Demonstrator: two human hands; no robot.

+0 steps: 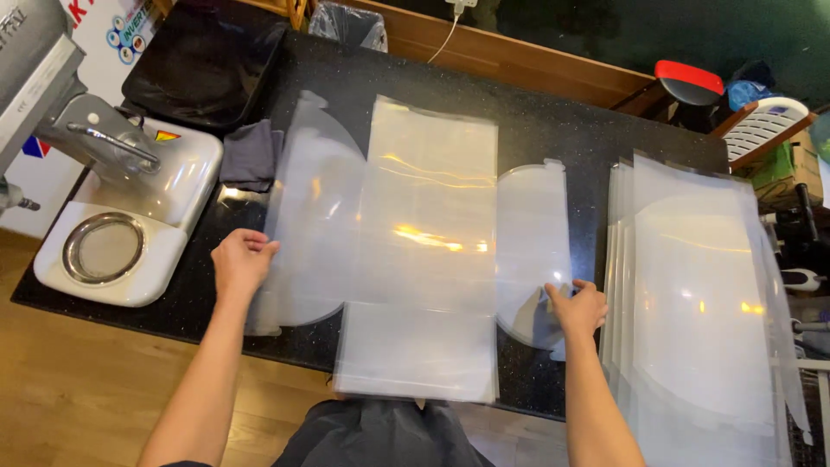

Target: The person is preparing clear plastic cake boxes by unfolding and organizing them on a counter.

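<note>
A flat clear plastic sheet (424, 251), cut with a long middle panel and rounded side flaps, lies on the black counter (553, 121) in front of me. My left hand (240, 264) pinches the edge of its left rounded flap. My right hand (577, 307) grips the lower edge of the right rounded flap. The sheet's near end hangs over the counter's front edge. A stack of several similar clear sheets (700, 303) lies just right of my right hand.
A white machine with a round metal ring (112, 233) stands at the left. A dark folded cloth (249, 156) and a black tray (203, 65) sit behind it. A red-topped stool (689, 82) and a white basket (765, 125) are at the far right.
</note>
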